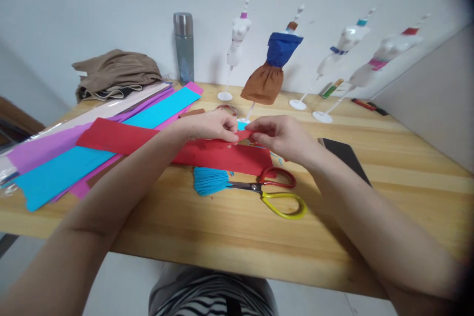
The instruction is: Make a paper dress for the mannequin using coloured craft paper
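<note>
A: Where is the red strip (243, 135) being worked?

B: Just beyond the scissors (255, 187), held over the long red sheet (222, 156). The hands cover much of it, so I cannot tell whether it is folded

A: How are the hands set?

B: Both are pinching. The left hand (215, 126) has its thumb against curled fingers at one end of the strip, and the right hand (283, 136) grips the other end between thumb and fingertips, with only a short stretch showing between them

A: Any advice for handling it?

B: I'd keep both pinches light and close to the edge, since the material looks thin and could crease or tear. Draw it level, line up the edges, then press along them with a thumb a little at a time

A: Anything nearby to mind?

B: The pleated blue piece (211, 180) lies at the blade tips, left of the scissors' handles; a dragging forearm could disturb it. The red sheet's right end meets the red handle, so I'd avoid tugging that sheet. The dark phone (344, 158), beyond and to the right of the scissors, seems well out of the way
</note>
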Action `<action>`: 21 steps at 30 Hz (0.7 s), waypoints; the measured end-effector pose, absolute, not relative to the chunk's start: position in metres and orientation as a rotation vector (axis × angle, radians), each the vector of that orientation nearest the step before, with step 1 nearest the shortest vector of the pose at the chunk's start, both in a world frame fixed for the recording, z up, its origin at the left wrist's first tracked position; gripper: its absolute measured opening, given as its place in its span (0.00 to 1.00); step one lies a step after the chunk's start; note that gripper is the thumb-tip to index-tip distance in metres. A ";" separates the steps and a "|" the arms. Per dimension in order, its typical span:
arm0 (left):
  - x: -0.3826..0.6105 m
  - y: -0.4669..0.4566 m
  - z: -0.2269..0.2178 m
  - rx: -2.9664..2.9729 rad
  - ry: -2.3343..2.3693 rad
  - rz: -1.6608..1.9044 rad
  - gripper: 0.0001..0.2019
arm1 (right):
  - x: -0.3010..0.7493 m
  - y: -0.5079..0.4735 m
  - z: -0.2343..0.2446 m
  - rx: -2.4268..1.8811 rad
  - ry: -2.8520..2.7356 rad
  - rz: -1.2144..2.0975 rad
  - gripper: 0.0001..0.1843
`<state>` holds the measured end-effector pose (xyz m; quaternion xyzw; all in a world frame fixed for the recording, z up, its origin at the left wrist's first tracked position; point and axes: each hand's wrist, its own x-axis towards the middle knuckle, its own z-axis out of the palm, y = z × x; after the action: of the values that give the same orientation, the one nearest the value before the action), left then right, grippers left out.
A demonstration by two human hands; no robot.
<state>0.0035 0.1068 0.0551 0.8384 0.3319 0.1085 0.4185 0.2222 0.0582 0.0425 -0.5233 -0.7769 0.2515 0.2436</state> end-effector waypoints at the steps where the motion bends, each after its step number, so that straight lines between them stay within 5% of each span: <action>1: 0.003 0.108 0.055 2.101 0.829 0.265 0.09 | 0.223 0.058 0.045 -1.442 -2.108 0.716 0.09; 21: 0.013 0.099 0.048 2.232 0.949 0.105 0.09 | 0.210 0.054 0.032 -1.584 -2.261 0.458 0.11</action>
<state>0.0128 0.0986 0.0483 0.8614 0.3664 0.0406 0.3494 0.2105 0.0541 0.0324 -0.5577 -0.7961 0.1611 0.1709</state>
